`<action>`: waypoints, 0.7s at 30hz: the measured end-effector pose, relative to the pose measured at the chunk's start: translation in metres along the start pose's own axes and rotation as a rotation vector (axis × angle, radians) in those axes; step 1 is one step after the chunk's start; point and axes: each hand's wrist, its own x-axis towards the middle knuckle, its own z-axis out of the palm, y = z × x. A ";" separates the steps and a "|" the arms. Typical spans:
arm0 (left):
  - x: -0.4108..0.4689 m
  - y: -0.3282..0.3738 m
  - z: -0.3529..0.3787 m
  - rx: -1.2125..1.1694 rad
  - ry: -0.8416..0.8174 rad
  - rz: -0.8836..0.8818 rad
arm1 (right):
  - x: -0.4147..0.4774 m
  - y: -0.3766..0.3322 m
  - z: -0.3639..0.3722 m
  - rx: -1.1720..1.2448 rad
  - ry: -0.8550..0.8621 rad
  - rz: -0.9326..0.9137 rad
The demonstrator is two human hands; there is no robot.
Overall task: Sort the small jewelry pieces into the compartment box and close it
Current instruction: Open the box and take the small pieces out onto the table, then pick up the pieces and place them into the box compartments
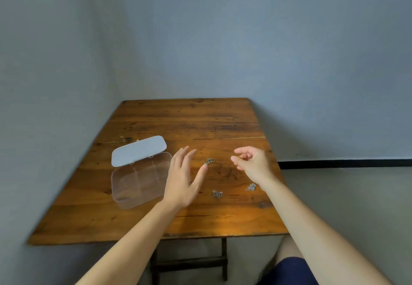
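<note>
A wooden table (189, 124) fills the middle of the frame, set in the corner of grey walls (223, 28). On its left part lies a clear plastic box (138, 183) with dividers inside, its lid (138, 151) swung open and lying flat just above it in the frame. The left hand (181, 180) hovers at centre, just right of the box, fingers spread and holding nothing. The right hand (250, 162) sits to the right of centre, fingers curled with thumb and forefinger pinched on a small gold piece (240, 156) too tiny to make out. Three small tangles of chain rest on the wood: one chain (209, 161) between the hands near the left thumb tip, a second chain (215, 194) lower at centre, and a third chain (251, 187) just beside the right wrist.
</note>
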 end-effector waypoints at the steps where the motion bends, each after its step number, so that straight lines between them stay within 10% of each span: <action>1: -0.004 0.002 0.009 0.003 -0.048 -0.003 | -0.002 0.007 -0.003 -0.022 0.008 0.008; 7: -0.017 -0.014 0.029 0.346 -0.397 -0.012 | -0.019 0.041 -0.005 -0.246 0.056 -0.038; 21: -0.019 -0.009 0.032 0.403 -0.404 -0.031 | -0.041 0.059 0.001 -0.175 0.127 -0.134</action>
